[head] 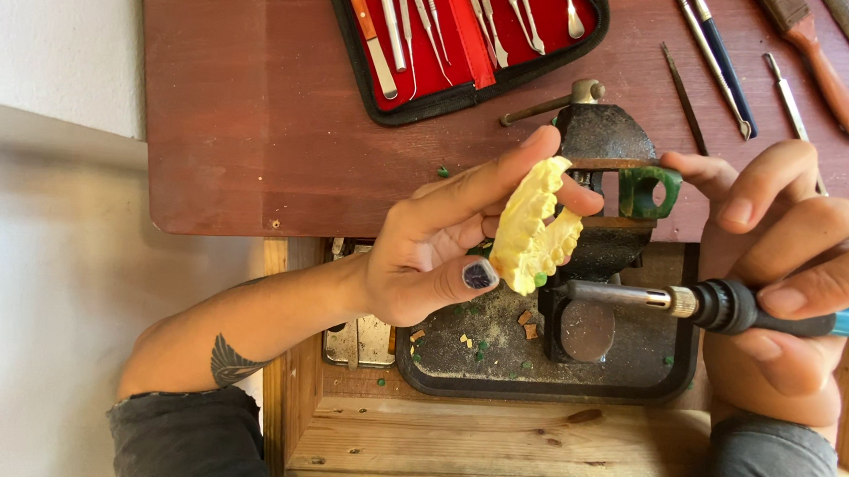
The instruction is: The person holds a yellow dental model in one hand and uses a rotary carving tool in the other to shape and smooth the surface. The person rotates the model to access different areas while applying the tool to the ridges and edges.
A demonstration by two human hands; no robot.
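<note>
Yellow plaster dental cast (533, 230), being pinched in left hand (444, 244).
Right hand (782, 257) is gripping blue-handled heated metal-tipped tool (721, 307), tip nearing cast beside green wax ring (648, 190).

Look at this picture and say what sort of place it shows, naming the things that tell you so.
Probably a small craft or dental-modelling workbench. The left hand holds a yellow model of teeth, the right hand grips an electric heated tool, and a small vise and a red case of metal instruments sit on the wooden bench.

Left hand (434, 244) grips yellow dental cast (533, 236); right hand (791, 258) grips soldering iron (731, 307).
</note>
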